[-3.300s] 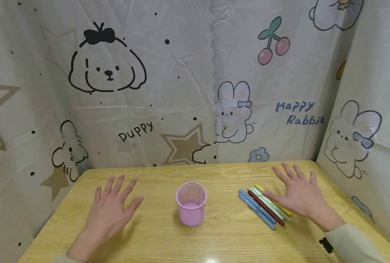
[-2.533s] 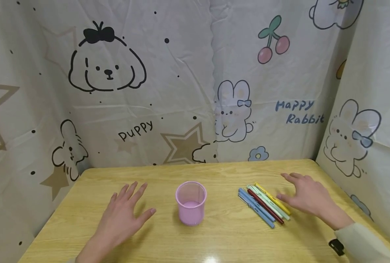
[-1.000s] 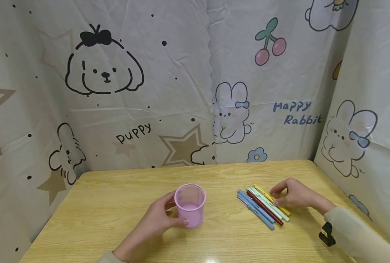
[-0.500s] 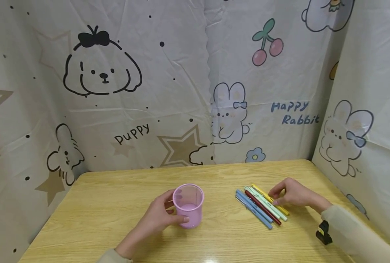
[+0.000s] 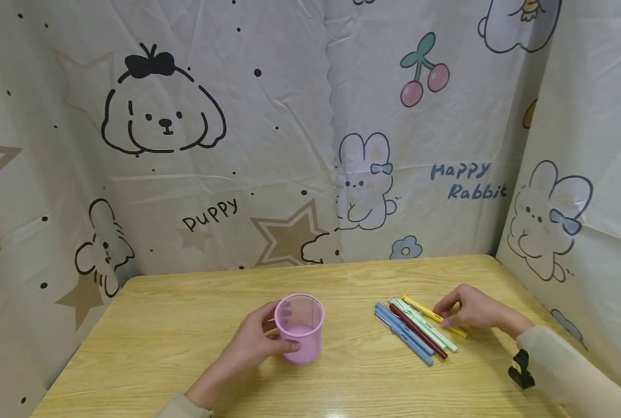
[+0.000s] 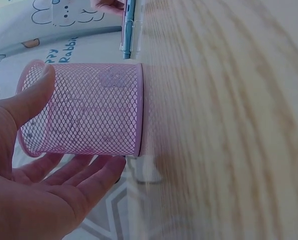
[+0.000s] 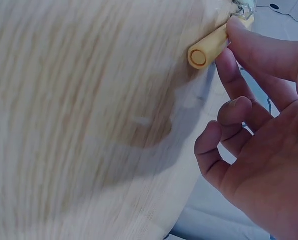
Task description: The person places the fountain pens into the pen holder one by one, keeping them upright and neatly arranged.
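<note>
Head view: the yellow pen point(image 5: 426, 312), slim with a clip along its barrel, lies slantwise at the right of the table point(image 5: 185, 307). Its far end is close beside the pale green pens point(image 5: 429, 327), its near end apart from them. The right hand point(image 5: 474, 307) pinches it, fingertips covering part of the barrel. Left of the green pens lie a dark red pen point(image 5: 419, 332) and two blue pens point(image 5: 404, 334), all roughly parallel. The left hand point(image 5: 251, 339) grips a pink pen cup point(image 5: 306, 346), upright and well left of the pens, hiding its left side. The patterned cloth point(image 5: 289, 52) behind the wood-grain table reads "PUPPY" and "Happy Rabbit".

Left wrist view: the cup's wall is open mesh between a rounded rim and a solid base band; the thumb lies on one side, the fingers on the other. Beyond it, "Rabbit" and a partial "ppy" show on the cloth.

Right wrist view: thumb and forefinger pinch the yellow pen, whose round end shows a ring; the other fingers curl inward. Whether that end touches the table, I cannot tell.
</note>
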{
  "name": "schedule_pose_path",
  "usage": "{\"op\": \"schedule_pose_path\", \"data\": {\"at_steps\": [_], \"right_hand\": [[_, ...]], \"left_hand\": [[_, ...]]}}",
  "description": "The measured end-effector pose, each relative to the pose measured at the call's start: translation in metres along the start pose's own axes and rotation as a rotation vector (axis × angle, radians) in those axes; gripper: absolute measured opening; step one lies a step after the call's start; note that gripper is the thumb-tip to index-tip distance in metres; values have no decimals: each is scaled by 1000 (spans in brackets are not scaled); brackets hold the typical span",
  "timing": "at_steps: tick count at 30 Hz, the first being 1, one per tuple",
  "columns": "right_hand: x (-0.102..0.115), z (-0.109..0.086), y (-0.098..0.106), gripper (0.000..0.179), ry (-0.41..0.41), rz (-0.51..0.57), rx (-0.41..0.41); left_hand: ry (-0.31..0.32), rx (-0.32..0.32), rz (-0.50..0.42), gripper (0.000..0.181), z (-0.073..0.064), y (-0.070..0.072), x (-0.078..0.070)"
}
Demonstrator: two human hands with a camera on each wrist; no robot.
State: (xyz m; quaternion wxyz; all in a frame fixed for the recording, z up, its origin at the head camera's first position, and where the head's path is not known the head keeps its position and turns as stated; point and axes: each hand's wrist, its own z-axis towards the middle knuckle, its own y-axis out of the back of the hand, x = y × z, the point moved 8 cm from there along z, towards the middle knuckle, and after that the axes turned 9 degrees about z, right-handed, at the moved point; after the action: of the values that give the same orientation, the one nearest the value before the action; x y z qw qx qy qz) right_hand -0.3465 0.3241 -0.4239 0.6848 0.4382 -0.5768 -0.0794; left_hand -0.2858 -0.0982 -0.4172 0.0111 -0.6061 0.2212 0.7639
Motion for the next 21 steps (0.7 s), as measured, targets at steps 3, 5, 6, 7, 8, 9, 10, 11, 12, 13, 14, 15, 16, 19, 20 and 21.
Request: {"op": "schedule_pose_path", "data": {"at_steps": [3, 5, 6, 7, 8, 9, 10, 11, 12, 13, 14, 15, 16, 19, 20, 21], "right_hand": [[0, 0, 1, 23, 3, 2, -3], [0, 0, 2, 25, 6, -4, -11], [0, 1, 3, 25, 0, -9, -17], [-1, 1, 3, 26, -5, -12, -23], [-1, 1, 4, 27, -12, -14, -29], [0, 2, 4, 28, -12, -20, -32], [0, 2, 4, 28, -17, -21, -36], [-1, 3, 4, 28, -24, -20, -38], [-1, 3, 4, 29, -27, -16, -39], [0, 4, 3, 29, -29, -12, -38], [0, 4, 2, 29, -27, -7, -35], [0, 4, 2, 30, -25, -4, -34], [0, 5, 1, 30, -30, 5, -33], [0, 5, 1, 30, -38, 18, -35], [-1, 5, 0, 30, -38, 20, -35], [-1, 4, 0, 30, -40, 20, -36]], "left_hand": [[3, 2, -5, 80, 1, 1, 1], [5, 7, -14, 80, 2, 0, 1], [6, 11, -17, 80, 3, 0, 1], [5, 16, -21, 80, 3, -1, 0], [4, 20, -24, 80, 4, -1, 0], [4, 22, -26, 80, 4, -2, 0], [4, 25, -27, 80, 4, -3, 0], [4, 27, -27, 80, 4, -3, 0], [5, 27, -24, 80, 5, -4, 0], [7, 29, -26, 80, 5, -4, 0], [8, 29, -28, 80, 5, -4, 1], [10, 30, -28, 79, 5, -5, 1], [11, 30, -29, 79, 5, -5, 1], [7, 34, -31, 79, 5, -5, 2], [7, 35, -29, 79, 4, -5, 2], [5, 37, -29, 79, 4, -5, 1]]}}
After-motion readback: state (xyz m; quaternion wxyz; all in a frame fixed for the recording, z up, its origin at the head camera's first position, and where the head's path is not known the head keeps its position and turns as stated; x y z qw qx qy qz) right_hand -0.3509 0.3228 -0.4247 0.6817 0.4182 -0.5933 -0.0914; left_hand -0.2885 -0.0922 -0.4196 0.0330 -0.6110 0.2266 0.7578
